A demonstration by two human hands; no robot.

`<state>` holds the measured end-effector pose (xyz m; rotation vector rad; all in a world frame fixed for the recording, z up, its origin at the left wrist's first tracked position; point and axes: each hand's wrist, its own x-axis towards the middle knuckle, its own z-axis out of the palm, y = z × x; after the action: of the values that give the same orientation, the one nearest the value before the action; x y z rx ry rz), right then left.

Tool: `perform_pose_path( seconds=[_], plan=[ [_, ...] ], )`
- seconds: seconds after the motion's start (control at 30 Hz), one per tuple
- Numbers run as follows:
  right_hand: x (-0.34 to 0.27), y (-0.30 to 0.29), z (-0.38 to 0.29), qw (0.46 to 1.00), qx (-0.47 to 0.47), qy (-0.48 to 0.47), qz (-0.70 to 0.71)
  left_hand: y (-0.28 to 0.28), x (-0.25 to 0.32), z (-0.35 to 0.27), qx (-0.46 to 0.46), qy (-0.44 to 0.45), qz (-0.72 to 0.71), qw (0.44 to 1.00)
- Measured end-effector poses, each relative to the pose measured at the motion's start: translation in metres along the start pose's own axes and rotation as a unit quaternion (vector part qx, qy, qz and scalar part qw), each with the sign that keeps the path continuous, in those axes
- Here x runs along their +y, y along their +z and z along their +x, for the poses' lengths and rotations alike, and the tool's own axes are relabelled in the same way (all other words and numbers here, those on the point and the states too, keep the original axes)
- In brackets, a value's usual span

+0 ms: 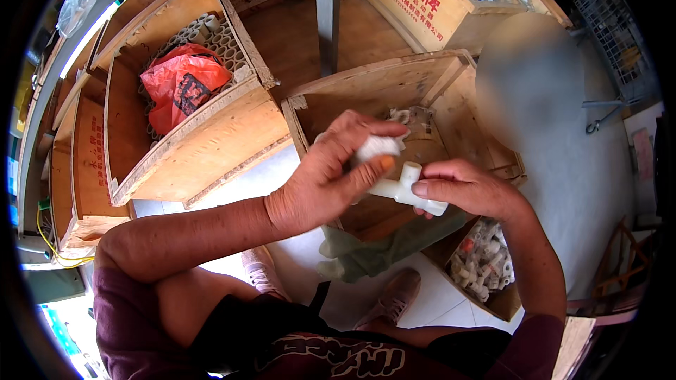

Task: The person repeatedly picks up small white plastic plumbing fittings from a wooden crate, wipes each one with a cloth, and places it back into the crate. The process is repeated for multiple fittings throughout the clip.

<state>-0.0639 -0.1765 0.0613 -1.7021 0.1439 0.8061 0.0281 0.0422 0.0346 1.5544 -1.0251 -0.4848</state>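
My right hand (467, 187) grips a white plastic pipe tee fitting (406, 190), its thumb on the body and one outlet pointing up. A crumpled white wad, perhaps cloth or paper (379, 149), is held between the thumb and fingers of my left hand (338, 161). The tee's left arm runs toward my left thumb, which partly hides its end; whether they touch I cannot tell. An orange patch covers the tip of that thumb. Both hands are above an open wooden crate (369, 82), where a few clear plastic bags (420, 116) lie on the bottom.
Left stands a wooden crate (200, 142) of short white pipe pieces (203, 29) under a red plastic bag (185, 87). Green cloth (391, 248) hangs by the near crate edge. Bagged white fittings (483, 264) fill a box at right. A metal post (327, 16) rises behind.
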Motion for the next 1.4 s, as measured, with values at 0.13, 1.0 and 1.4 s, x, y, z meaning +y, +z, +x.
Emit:
perform_pose_path(
  seconds=[0.13,1.0,1.4],
  plan=[
    [0.004,0.008,0.004,1.000,-0.004,-0.016,0.016,0.008,0.002,0.001,-0.089,0.064,0.057,0.992],
    [0.003,0.004,-0.001,0.999,-0.050,-0.005,0.011,-0.006,-0.011,0.004,-0.139,-0.226,-0.244,0.933],
    [0.001,0.007,0.005,0.968,0.096,-0.151,-0.176,0.001,-0.018,-0.002,-0.139,-0.375,-0.293,0.868]
  ],
)
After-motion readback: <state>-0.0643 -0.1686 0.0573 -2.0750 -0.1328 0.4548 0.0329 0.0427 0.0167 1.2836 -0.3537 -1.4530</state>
